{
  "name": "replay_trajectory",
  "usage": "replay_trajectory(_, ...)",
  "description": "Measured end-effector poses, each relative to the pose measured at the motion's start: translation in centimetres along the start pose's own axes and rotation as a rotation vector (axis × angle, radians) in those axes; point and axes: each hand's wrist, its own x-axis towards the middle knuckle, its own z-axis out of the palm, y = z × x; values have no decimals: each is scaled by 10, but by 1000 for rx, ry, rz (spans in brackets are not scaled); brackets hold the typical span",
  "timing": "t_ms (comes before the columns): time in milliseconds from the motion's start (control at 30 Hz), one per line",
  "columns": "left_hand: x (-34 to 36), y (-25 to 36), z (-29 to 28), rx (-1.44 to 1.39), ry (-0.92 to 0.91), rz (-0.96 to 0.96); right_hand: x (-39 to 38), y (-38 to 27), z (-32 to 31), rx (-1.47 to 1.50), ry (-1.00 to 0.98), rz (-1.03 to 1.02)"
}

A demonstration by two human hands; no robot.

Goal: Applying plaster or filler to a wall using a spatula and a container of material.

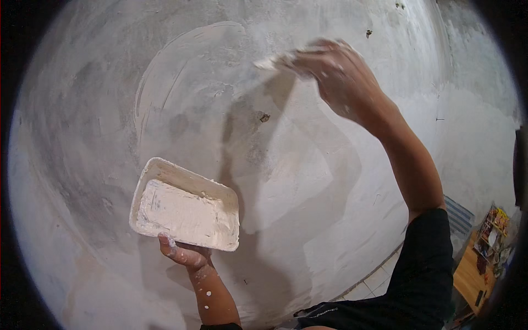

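My left hand (184, 254) supports a white rectangular tub (144, 181) from below, thumb at its near edge. Pale cream putty (179, 214) covers the tub's bottom and smears its walls. Higher up and to the right, my right hand (333, 69) is closed and blurred by motion. From its fingers juts a putty-coated tool (269, 61), which looks like a putty knife; its blade is hard to make out. The tool is close to the grey wall (308, 165); whether it touches cannot be seen. Putty specks dot both hands and my left forearm.
Curved putty streaks (157, 71) mark the wall's upper left. A small dark hole (264, 117) lies near its middle. At lower right stand a wooden table (470, 275) with cluttered items (492, 236) and a striped cloth (459, 216). Pale floor tiles (377, 279) show below the wall.
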Motion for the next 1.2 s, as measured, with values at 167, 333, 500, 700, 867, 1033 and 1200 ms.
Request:
replay_trajectory(167, -2, -1, -3, -53, -5, -5, 30, -19, 22, -88, -21, -102)
replay_trajectory(333, -1, -1, -10, -14, -35, 10, -13, -28, 11, -152, -110, -158)
replay_trajectory(500, -1, 0, -2, 2, 35, 2, -70, -42, 11, -210, -262, -143)
replay_trajectory(700, 5, -3, -11, -46, 54, -28, -56, -67, -15, 19, -646, 37)
replay_trajectory(867, -3, 1, 1, 20, -49, -6, -40, -67, -5, -23, -660, -17)
replay_trajectory(1033, -3, 1, -2, 74, -22, 29, -20, -56, -9, -1, -723, 4)
replay_trajectory(1200, -1, -5, -8, 48, -83, 19, -21, -55, -2, 39, -662, -53)
